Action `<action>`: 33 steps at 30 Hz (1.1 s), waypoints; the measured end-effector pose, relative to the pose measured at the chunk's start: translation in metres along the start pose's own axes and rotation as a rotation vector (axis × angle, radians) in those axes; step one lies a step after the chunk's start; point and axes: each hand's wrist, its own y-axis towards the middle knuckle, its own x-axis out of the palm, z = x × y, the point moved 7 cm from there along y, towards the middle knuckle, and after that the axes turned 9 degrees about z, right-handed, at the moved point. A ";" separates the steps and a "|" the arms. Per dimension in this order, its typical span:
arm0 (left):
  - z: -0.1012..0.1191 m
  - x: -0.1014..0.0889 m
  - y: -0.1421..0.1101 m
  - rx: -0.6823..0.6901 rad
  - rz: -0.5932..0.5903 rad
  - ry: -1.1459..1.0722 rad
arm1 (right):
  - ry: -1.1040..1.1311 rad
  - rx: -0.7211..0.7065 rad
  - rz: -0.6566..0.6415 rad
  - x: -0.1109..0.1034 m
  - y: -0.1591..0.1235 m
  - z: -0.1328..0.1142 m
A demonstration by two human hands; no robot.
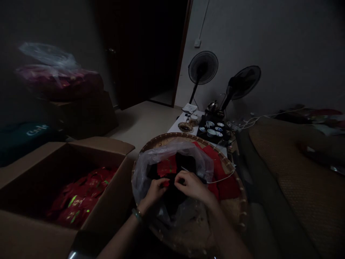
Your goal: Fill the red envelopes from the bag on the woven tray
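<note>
My left hand (pixel 156 190), with a bracelet at the wrist, is closed in a pinch on a small red piece (pixel 165 183). My right hand (pixel 190 184) is closed just beside it, its thumb and forefinger curled together. A thin pale rod (pixel 184 168) sticks out past its knuckles and seems to lie in its grip; the fingertips hide any smaller thing. Under both hands, black material (pixel 172 199) and a red packet (pixel 166 166) lie in a clear plastic bag (pixel 142 169). The bag sits in a round woven tray (pixel 243 212).
Red cloth or packets (pixel 226 183) and a white cord (pixel 222 180) lie at the tray's right. On the left is an open cardboard box (pixel 107 205) of red packets (pixel 83 198). Beyond stand a low table (pixel 175 126) with cups (pixel 211 132) and two fans (pixel 203 67).
</note>
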 end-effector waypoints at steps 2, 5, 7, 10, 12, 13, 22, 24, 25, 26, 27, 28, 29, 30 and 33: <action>0.000 0.001 0.000 -0.002 -0.003 -0.049 | 0.178 0.051 0.005 -0.003 0.002 0.010; -0.001 0.001 0.001 -0.001 0.002 -0.095 | 0.351 0.134 0.068 -0.010 0.002 0.031; -0.004 0.001 0.001 -0.011 0.011 -0.120 | 0.352 0.171 0.093 -0.014 -0.002 0.044; -0.010 0.003 0.003 -0.050 0.012 -0.191 | 0.213 0.150 0.068 -0.016 -0.007 0.053; -0.012 0.006 0.003 -0.086 0.005 -0.234 | 0.152 0.099 0.099 -0.016 -0.008 0.049; -0.011 0.008 0.002 -0.107 -0.006 -0.252 | 0.145 0.080 0.127 -0.016 -0.007 0.045; 0.016 0.014 0.000 -0.260 -0.138 -0.464 | 0.307 0.174 0.173 0.028 0.022 0.050; 0.014 0.010 0.003 -0.314 -0.080 -0.487 | 0.394 0.214 0.114 0.037 0.023 0.060; 0.012 0.008 0.004 -0.335 -0.049 -0.489 | 0.433 0.231 0.092 0.040 0.023 0.064; 0.011 0.006 0.005 -0.346 -0.018 -0.486 | 0.463 0.246 0.082 0.042 0.022 0.068; 0.010 0.004 0.006 -0.347 0.009 -0.480 | 0.485 0.256 0.081 0.043 0.022 0.071; 0.010 0.004 0.007 -0.340 0.029 -0.474 | 0.501 0.264 0.083 0.043 0.022 0.074; 0.010 0.003 0.008 -0.331 0.045 -0.470 | 0.514 0.271 0.085 0.044 0.022 0.076; 0.010 0.003 0.008 -0.326 0.056 -0.469 | 0.522 0.279 0.085 0.045 0.022 0.078; 0.008 0.007 0.008 -0.335 0.049 -0.465 | 0.531 0.278 0.081 0.048 0.023 0.079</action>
